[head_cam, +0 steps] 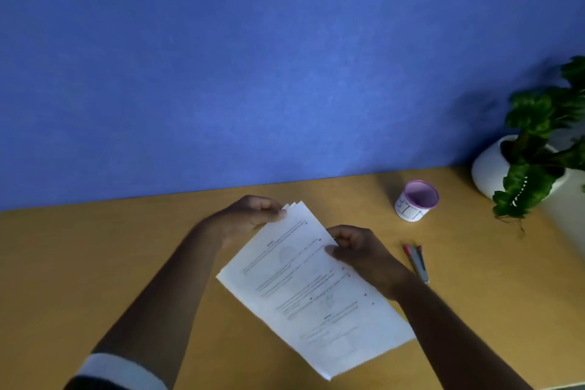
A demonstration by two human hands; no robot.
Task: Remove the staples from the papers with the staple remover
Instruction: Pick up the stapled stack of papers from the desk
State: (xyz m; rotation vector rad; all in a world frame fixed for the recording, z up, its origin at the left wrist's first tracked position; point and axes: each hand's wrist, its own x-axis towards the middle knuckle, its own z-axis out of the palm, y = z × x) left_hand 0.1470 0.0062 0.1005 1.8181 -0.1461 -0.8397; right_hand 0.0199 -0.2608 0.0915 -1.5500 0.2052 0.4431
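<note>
Cup (416,200), potted plant (538,136) near staple remover (418,263)

1. Print on the papers (313,288) was too blurred to read; any staple was too small to tell.
2. The plant (544,123) and its pot (489,168) were cut by the right edge.
3. The sleeve (117,370) ran off the bottom edge.

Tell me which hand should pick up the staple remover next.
Right, I'd judge. The staple remover lies on the table just beside the right hand; the left hand pinches the far corner of the papers, on the other side, and could hold them.
</note>
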